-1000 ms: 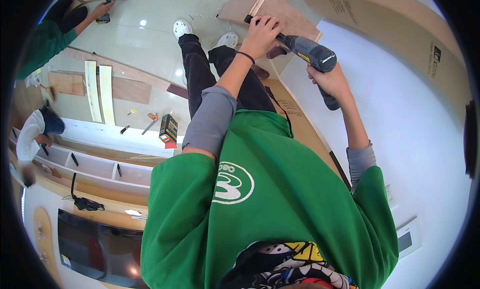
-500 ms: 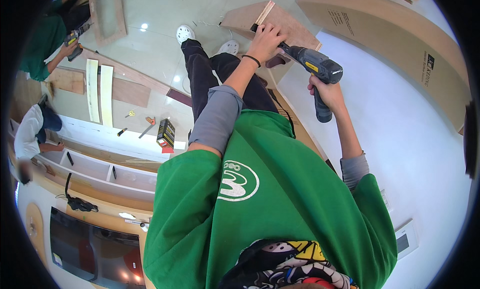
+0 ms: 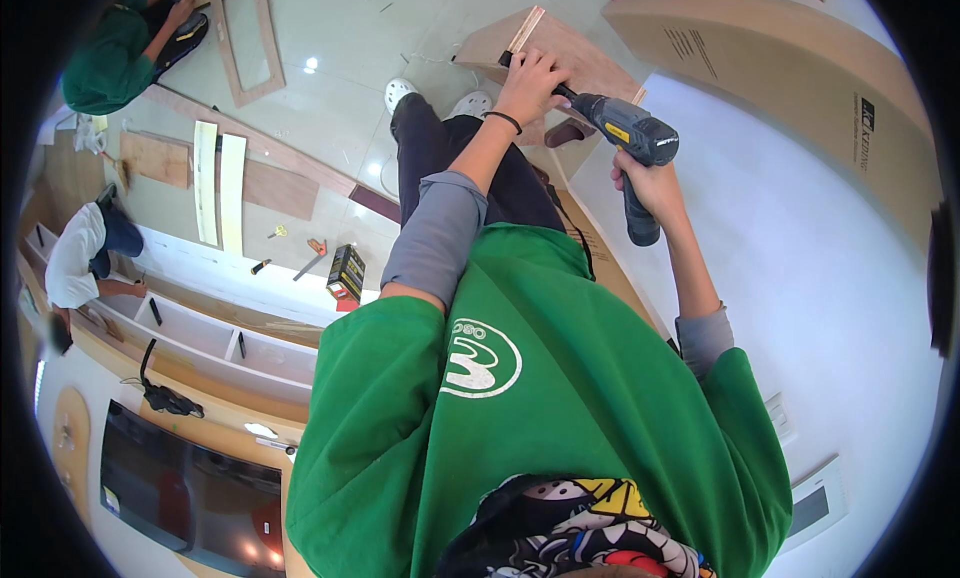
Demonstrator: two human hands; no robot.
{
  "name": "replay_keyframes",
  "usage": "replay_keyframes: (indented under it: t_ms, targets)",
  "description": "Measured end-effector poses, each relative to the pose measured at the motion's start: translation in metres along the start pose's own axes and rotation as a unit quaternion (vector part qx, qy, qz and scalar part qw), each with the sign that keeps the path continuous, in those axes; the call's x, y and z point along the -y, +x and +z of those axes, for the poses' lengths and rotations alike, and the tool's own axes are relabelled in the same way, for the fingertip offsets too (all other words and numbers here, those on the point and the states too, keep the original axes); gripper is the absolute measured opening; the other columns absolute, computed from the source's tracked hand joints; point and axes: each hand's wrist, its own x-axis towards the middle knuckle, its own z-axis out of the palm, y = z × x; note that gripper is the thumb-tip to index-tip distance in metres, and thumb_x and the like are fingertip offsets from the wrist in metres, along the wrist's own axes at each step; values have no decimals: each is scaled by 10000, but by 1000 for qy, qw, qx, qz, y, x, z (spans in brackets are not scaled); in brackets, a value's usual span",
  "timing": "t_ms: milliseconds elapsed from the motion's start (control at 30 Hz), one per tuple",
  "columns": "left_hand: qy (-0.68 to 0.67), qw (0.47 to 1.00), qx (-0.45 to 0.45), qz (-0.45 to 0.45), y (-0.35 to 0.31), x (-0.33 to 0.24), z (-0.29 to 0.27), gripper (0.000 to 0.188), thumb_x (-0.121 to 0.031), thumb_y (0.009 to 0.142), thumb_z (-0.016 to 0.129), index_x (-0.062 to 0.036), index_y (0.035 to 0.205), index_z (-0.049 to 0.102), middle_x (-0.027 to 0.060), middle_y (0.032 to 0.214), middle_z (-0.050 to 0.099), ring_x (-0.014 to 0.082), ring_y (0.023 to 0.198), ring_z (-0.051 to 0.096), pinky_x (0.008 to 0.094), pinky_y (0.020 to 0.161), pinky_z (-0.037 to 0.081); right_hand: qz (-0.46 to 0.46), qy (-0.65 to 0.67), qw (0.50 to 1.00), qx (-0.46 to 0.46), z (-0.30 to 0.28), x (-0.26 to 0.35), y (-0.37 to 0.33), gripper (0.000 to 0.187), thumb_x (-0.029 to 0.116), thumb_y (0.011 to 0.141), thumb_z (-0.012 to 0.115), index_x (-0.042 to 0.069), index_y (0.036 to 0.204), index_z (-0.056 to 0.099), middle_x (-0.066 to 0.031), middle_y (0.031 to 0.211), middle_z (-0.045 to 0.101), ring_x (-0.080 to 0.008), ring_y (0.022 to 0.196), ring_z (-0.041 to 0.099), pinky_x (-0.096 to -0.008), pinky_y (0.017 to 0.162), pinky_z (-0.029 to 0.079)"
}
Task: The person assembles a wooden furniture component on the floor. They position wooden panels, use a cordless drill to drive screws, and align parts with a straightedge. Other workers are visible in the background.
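Note:
My right hand (image 3: pixel 645 183) is wrapped round the grip of a black and grey cordless drill (image 3: pixel 635 130) with a yellow patch. The drill's front end points up and left toward my left hand (image 3: pixel 533 86). The fingers of my left hand are bent and closed over a narrow black piece (image 3: pixel 507 58), whose far end sticks out against the edge of a brown wooden panel (image 3: pixel 575 60). My palm and fingers hide most of that piece, and the drill's tip is not clear to see. A pale strip of edge (image 3: pixel 528 28) runs up the panel.
A large cardboard carton (image 3: pixel 780 88) stands at the upper right. Left lie pale strips (image 3: pixel 231 193), scissors (image 3: pixel 278 231), a square (image 3: pixel 312 258) and a yellow-black box (image 3: pixel 346 273). Co-workers in green (image 3: pixel 110 63) and white (image 3: pixel 78 258) crouch at the left, beside a long white cabinet (image 3: pixel 205 338).
My hands and the drill stay almost in place. The view has shifted slightly, so the floor items sit further right. The green-sleeved co-worker has moved a drill farther away.

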Motion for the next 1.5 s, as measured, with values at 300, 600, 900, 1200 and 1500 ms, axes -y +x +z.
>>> replay_keyframes:
  t_ms: [300,600,900,1200,1500]
  targets:
    - [19,1000,5,10,1,-5,-7,348,-287,703,802,-200,1014,673,7,1021,559,229,1057,486,426,909,316,-23,-3,1000,0,3,-5,-1,108,109,870,586,9,896,618,-56,705,637,-130,596,617,-294,570,506]
    - [36,994,72,67,8,3,-8,166,-255,793,715,-217,954,699,-13,1024,558,203,1037,504,424,914,327,-28,153,987,-28,2,-20,-23,210,103,871,582,-29,1032,611,-113,897,683,-167,631,645,-305,585,529]
    - [49,955,157,247,30,5,-13,246,-64,777,587,-70,1019,631,57,1077,557,235,1048,565,343,876,506,15,244,963,-112,-4,-73,-43,246,84,867,585,-34,1082,609,-121,924,689,-164,652,647,-298,584,533]
    - [70,941,175,282,37,9,-10,190,-122,815,621,-39,986,609,48,1046,559,235,999,573,327,835,517,19,265,958,-107,23,-85,-35,205,82,887,593,-26,1060,609,-121,875,711,-153,633,641,-298,592,531]
    - [-109,972,148,150,21,9,-15,235,-166,809,706,-30,975,612,99,1022,568,301,1008,551,390,887,470,-13,224,973,-50,36,-50,-35,237,16,893,571,-22,1126,594,-125,958,704,-139,673,626,-297,626,530]
